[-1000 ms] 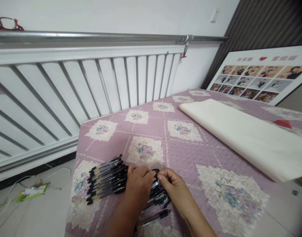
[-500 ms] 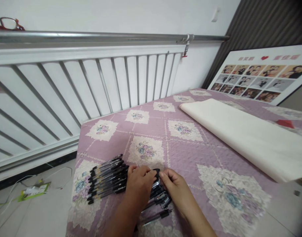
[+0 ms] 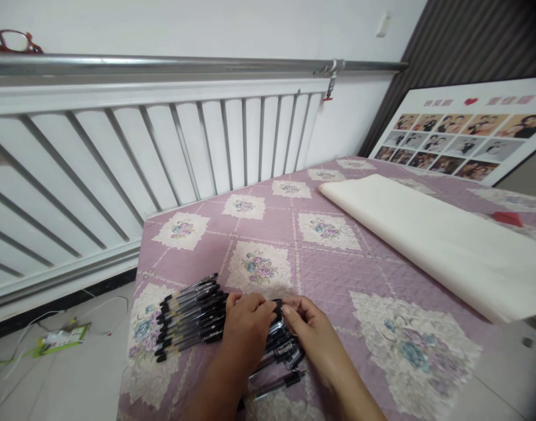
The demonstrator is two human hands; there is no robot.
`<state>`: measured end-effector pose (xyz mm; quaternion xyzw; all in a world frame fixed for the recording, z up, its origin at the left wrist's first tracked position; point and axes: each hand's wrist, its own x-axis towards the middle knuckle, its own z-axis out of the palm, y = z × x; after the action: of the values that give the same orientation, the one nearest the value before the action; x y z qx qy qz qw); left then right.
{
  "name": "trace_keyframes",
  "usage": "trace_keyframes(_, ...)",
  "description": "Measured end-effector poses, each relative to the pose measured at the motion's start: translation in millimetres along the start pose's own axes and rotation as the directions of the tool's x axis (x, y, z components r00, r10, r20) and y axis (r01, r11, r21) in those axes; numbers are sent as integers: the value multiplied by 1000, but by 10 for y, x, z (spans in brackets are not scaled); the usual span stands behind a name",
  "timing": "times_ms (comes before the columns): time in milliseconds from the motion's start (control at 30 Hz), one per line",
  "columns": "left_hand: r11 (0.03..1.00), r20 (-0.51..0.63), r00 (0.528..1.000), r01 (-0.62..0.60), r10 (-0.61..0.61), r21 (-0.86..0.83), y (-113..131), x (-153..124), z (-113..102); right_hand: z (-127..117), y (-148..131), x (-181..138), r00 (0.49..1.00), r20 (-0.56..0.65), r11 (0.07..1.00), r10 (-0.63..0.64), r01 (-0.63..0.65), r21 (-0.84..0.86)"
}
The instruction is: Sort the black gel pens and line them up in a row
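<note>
A row of gel pens with black caps and clear barrels (image 3: 191, 316) lies side by side near the left edge of the cloth. Just right of it, my left hand (image 3: 249, 324) is closed, its curled fingers at the black end of a pen (image 3: 277, 310). The thumb and fingers of my right hand (image 3: 309, 327) pinch at that same end from the other side; the fingers hide most of the pen. Beneath and between the hands lies a second, looser bunch of pens (image 3: 286, 349). One pen (image 3: 274, 386) rests apart, closest to me.
The table has a purple floral cloth (image 3: 268, 219). A folded cream sheet (image 3: 425, 240) covers its right side, with a red item (image 3: 508, 218) beyond. Behind stand a white radiator (image 3: 215, 146), a metal pipe (image 3: 184, 65) and a photo board (image 3: 460, 137). Cables (image 3: 112, 301) lie on the floor.
Both hands stay almost in place at the pen end, with only a slight shift of the fingers. The pens lie as before.
</note>
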<state>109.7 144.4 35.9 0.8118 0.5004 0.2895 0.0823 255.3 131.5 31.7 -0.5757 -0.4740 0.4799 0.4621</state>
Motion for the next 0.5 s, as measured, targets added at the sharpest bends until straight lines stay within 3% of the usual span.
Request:
trace_keyframes(167,1000,4,1000,-18,18,-5,2,3,-7,-22,6,0,1000,-7,994,-19,18,-103)
trace_keyframes(500,1000,27,1000,-16,16,-1,-14,0,2,-3,-23,-1,1000,-4,999,-1,1,53)
